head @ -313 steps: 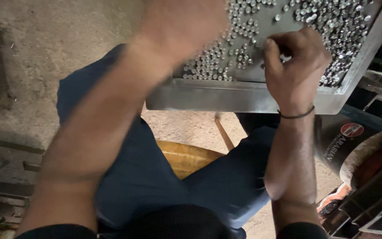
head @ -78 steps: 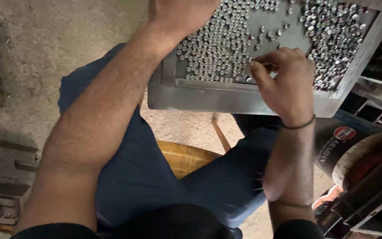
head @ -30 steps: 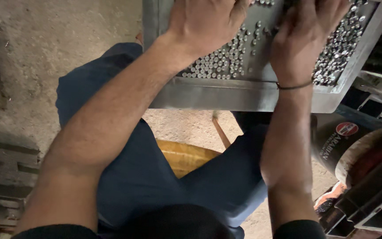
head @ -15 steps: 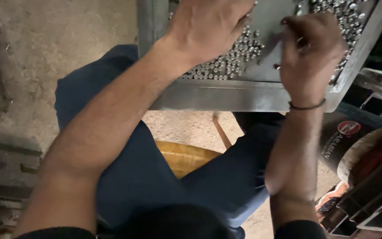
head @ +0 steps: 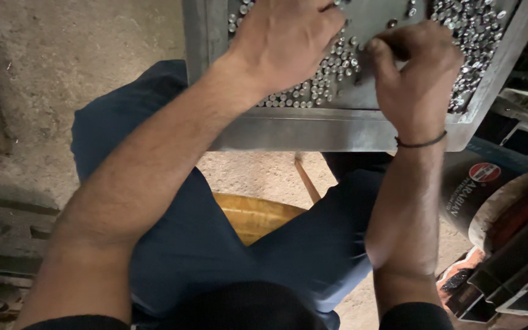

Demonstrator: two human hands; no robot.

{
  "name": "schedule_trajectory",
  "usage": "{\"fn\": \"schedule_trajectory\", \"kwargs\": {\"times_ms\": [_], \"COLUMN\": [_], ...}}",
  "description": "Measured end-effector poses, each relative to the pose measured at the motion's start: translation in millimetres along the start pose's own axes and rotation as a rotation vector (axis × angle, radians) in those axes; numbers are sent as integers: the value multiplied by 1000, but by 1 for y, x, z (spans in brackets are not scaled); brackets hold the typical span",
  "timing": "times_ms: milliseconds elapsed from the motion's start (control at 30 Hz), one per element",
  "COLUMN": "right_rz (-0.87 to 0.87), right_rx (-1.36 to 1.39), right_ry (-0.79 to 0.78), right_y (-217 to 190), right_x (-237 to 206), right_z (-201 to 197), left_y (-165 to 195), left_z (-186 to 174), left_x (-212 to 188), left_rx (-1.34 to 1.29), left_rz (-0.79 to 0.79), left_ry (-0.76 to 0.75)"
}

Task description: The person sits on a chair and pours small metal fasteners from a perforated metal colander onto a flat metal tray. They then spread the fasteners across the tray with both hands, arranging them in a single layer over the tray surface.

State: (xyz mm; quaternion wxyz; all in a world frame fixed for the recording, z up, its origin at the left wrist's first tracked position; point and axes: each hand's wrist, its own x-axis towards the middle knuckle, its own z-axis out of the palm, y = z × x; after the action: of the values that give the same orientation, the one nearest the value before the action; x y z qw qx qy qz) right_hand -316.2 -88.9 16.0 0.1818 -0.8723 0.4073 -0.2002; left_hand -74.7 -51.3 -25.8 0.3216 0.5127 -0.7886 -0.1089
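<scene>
At the right edge, below the tray corner, one dark round drum with a white rim (head: 490,201) is standing; it is carrying a round red and white label (head: 484,172) and a strip of white print under it, on its dark side. Under the drum, some dark metal channel pieces (head: 508,269) are lying, but their number I cannot tell.

One shallow grey metal tray (head: 313,131) is resting above the person's knees. Inside it, very many small shiny metal cylinders (head: 469,24) are lying, too many for counting, mostly in the right part and along the near wall.

The left hand (head: 285,40) is lying flat with spread fingers on the small pieces in the tray, palm down; whether it is gripping any piece I cannot tell. The right hand (head: 420,67), with one thin black band (head: 421,143) on the wrist, is curled, its fingertips pinching together on the tray floor; what is between them is hidden.

One yellow round stool (head: 258,214) is showing between the blue trouser legs (head: 184,244).
</scene>
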Motion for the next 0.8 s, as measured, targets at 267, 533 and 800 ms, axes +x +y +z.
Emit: {"fn": "schedule_trajectory", "kwargs": {"times_ms": [267, 533, 800], "right_rz": [149, 3, 111], "right_rx": [69, -117, -3], "right_ry": [-81, -263, -135], "right_y": [-10, 0, -9], "right_x": [3, -5, -3], "right_z": [-21, -14, -22], "left_y": [1, 5, 3], "left_z": [3, 11, 12], "left_x": [1, -2, 0], "left_rx": [33, 62, 188], "left_rz": [82, 75, 55], "left_ry": [86, 111, 63]}}
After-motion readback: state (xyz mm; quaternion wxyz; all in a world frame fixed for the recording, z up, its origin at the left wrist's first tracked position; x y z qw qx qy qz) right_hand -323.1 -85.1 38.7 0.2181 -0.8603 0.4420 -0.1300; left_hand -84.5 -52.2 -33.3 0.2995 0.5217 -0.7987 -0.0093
